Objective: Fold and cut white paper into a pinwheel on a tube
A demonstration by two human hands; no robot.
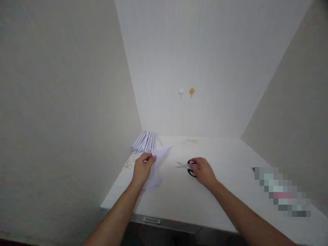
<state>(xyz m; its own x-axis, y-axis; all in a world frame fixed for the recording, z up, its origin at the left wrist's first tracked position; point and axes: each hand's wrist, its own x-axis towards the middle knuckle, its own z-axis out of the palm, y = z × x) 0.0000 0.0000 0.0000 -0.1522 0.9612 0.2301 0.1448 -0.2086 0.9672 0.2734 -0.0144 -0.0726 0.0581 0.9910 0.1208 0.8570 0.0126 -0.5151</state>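
Between the thumb and fingers of my left hand [143, 167] is a sheet of thin white paper [156, 174], hanging slanted above the table with one pointed corner toward the back. My right hand [203, 171] holds a pair of scissors [191, 172] by its black handles. The metal blades point left toward the paper, parted a little and not touching it. Behind my left hand lies a pile of rolled white paper tubes [145, 141], side by side against the left wall. Small pale scraps [130, 162] are scattered just left of my left hand.
The white table [210, 208] sits between grey side walls. Two hooks, one white [181, 91] and one yellow [192, 91], are on the back wall. A thin tan item [191, 140] lies at the back. A blurred-out object [282, 193] rests at the right.
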